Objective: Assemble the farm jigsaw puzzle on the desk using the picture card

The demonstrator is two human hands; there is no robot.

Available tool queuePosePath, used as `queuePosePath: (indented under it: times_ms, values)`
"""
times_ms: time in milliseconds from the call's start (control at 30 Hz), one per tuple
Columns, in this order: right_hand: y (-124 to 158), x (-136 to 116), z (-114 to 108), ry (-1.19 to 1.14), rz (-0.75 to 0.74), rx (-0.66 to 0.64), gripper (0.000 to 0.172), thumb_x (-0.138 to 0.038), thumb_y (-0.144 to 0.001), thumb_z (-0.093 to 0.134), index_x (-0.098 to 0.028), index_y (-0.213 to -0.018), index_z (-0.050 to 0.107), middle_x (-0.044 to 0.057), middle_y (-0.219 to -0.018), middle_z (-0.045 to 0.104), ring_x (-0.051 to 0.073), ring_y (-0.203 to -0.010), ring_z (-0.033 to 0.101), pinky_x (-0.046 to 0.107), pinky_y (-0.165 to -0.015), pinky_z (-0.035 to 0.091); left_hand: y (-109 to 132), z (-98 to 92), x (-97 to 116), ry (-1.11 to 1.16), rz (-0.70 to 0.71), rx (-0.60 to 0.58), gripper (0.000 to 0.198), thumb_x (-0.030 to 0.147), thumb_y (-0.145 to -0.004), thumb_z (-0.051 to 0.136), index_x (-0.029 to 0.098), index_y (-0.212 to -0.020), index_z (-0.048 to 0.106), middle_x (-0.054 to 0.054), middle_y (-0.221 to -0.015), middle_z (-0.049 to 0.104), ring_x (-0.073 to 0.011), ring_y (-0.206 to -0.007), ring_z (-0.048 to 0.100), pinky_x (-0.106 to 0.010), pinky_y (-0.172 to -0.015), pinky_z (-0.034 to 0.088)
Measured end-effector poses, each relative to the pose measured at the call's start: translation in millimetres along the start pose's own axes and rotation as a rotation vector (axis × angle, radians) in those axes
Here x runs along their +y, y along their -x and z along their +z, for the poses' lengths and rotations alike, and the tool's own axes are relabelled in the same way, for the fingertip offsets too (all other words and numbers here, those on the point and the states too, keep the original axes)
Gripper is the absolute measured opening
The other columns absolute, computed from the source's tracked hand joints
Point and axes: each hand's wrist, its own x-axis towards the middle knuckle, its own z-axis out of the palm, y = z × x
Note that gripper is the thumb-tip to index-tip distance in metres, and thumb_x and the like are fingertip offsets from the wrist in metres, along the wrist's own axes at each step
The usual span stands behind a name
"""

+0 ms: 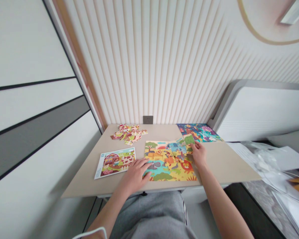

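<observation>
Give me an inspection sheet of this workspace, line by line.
Surface: beige rectangular tabletop.
Things: partly assembled colourful cardboard animal jigsaw; green jigsaw piece.
Clutter: heap of pink-and-green jigsaw pieces; white-bordered farm picture card; blue animal picture sheet.
Hands: left hand flat on the jigsaw; right hand at the green piece.
Cables: thin white cord by the left forearm.
Surroundings: ribbed white wall panel; dark wall socket; crumpled clear plastic.
</observation>
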Motion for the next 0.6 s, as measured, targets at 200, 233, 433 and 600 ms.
queuePosePath:
  times_ms: [200,233,433,600]
  values:
    - [-2.7,-1.3,-0.1,-0.017,0.006,-0.004,0.058,-0.05,-0.073,0.072,-0.015,-0.118,0.069,0.01,-0.096,0.078,0.022,-0.075,0.072,0.028,-0.06,0.056,0.3,0.2,-0.1,-0.006,-0.007,-0.011,0.036,0.034,-0.096,0.054,0.028,-0.13,0.061,-0.006,-0.137,0.06,-0.0262,-0.127,0.052,-0.05,-0.111,0.039]
    - [-3.2,-0.8,-0.1,-0.022,0.007,-0.005,0.057,-0.05,-0.072,0.072,-0.015,-0.118,0.069,0.01,-0.095,0.078,0.022,-0.075,0.072,0.028,-0.06,0.056,0.4,-0.4,0.3,-0.006,-0.007,-0.013,0.036,0.034,-0.096,0.053,0.028,-0.131,0.061,-0.006,-0.137,0.06,-0.0261,-0.127,0.052,-0.05,-0.111,0.039]
    - [-7.4,1.9,-1.2,-0.044,0.019,-0.028,0.056,-0.049,-0.07,0.073,-0.015,-0.115,0.07,0.008,-0.091,0.078,0.021,-0.073,0.072,0.03,-0.061,0.058,0.7,-2.2,1.5,-0.022,0.001,-0.034,0.036,0.034,-0.097,0.052,0.028,-0.132,0.059,-0.006,-0.139,0.059,-0.0256,-0.13,0.05,-0.049,-0.111,0.037]
    - [-11.6,5.1,-1.6,0.001,-0.006,-0.022,0.054,-0.048,-0.07,0.074,-0.014,-0.111,0.071,0.008,-0.088,0.077,0.023,-0.073,0.072,0.031,-0.061,0.059,1.8,-0.4,2.1,-0.022,0.006,-0.03,0.036,0.034,-0.098,0.051,0.028,-0.133,0.058,-0.006,-0.139,0.058,-0.0255,-0.13,0.05,-0.049,-0.111,0.037]
